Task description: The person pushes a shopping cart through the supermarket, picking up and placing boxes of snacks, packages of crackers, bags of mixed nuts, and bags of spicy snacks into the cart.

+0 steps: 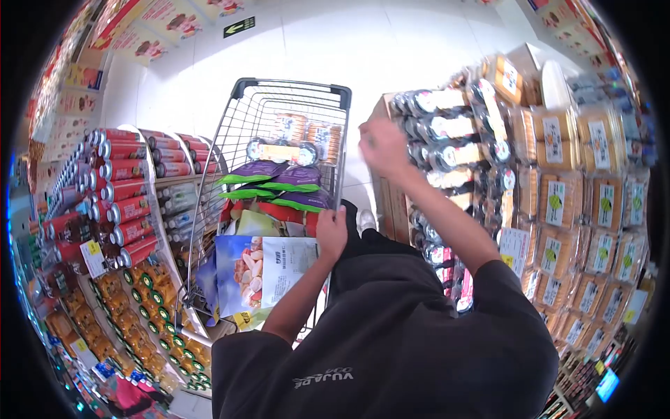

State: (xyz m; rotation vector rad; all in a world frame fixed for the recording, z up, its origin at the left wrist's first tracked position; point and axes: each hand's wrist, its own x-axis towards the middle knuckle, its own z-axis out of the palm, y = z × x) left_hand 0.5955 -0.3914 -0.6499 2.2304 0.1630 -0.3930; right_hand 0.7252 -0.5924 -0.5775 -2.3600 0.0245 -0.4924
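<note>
Our left hand point(332, 234) curls closed on the near rim of the wire-mesh cart point(241, 119), beside a glossy snack bag point(262, 272). Our right hand point(382, 145) reaches the shelf's round, dark-lidded containers point(447, 128); blur hides its grip.
</note>
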